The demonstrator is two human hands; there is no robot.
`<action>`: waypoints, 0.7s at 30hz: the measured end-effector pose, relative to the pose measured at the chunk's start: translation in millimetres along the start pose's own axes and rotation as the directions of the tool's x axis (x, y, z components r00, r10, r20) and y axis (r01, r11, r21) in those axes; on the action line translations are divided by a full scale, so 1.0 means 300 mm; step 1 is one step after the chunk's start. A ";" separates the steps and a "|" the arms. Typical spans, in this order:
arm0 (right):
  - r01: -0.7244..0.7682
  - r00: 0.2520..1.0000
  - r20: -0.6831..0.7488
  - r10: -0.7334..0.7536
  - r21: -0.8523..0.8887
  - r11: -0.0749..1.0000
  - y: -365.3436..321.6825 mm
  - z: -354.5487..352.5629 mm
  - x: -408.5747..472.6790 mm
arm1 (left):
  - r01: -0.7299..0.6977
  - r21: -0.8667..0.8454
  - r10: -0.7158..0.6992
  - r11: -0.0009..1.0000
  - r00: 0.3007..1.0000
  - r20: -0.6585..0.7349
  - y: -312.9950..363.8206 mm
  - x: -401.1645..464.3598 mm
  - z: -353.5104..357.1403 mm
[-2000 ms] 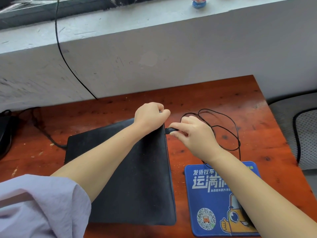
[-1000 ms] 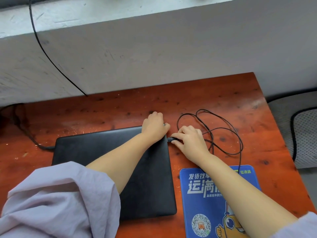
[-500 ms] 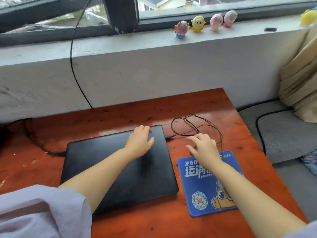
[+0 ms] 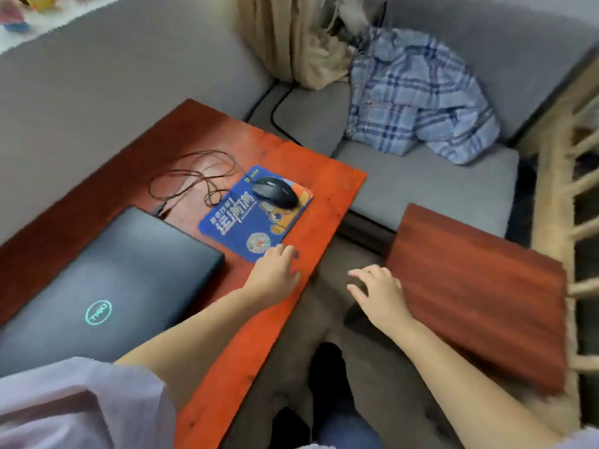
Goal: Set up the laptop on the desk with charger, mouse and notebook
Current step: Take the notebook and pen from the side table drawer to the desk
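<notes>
laptop [image 4: 107, 286]: sitting closed at lower left of the frame on the red desk [image 4: 311, 202], logo up, lid not opened yet

mouse cable [image 4: 191, 179]: lying in loose loops up-center-left, running down to the laptop's far corner, looks plugged in but it's blurry so can't swear to it

mouse [image 4: 275, 191]: sitting on the blue mouse pad [image 4: 256, 218], just right of the laptop, near the desk's right edge

left hand [image 4: 275, 275]: hovering or resting at the desk edge just below the pad, fingers spread loose, holding nothing

right hand [image 4: 379, 293]: reaching out past the desk toward the wooden board [image 4: 476, 286] at right, fingers spread, nothing pinched; there's something dark and flat under the palm, can't tell if that's the notebook

notebook and charger: not seeing either one for sure in this shot

what could go wrong: imo the cable loops are the trap, dragging anything across there is going to snag them and yank the mouse off the pad. Also the pad is sitting close to the edge, so a sleeve or forearm swinging back could be bumping it over

other stuff around: grey sofa cushion [image 4: 421, 189] beyond the desk, plaid shirt [image 4: 418, 102] piled on it upper right, beige curtain [image 4: 291, 40] at top center

in the way: the gap between desk and board, plus the person's own legs below
</notes>
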State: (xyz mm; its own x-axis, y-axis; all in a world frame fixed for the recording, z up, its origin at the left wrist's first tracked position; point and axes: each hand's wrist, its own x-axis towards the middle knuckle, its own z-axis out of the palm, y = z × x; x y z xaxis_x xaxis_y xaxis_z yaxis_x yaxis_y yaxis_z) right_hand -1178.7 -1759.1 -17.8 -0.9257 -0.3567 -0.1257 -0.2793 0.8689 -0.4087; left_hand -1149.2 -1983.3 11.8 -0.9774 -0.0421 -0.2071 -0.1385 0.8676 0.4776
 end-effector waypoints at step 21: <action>-0.857 0.351 0.355 0.866 0.494 0.144 1.211 0.180 -0.573 | 0.483 -0.097 -0.400 0.870 0.807 0.435 0.408 0.207 1.038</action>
State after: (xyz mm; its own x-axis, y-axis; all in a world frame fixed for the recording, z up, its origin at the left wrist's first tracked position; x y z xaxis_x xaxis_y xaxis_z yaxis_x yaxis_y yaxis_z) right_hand -1107.3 -1400.6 -193.3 -0.4759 0.5058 -0.7195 0.8794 0.2613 -0.3980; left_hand -1177.2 -1725.3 -208.4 -0.6640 -0.1653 -0.7293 -0.6084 0.6865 0.3983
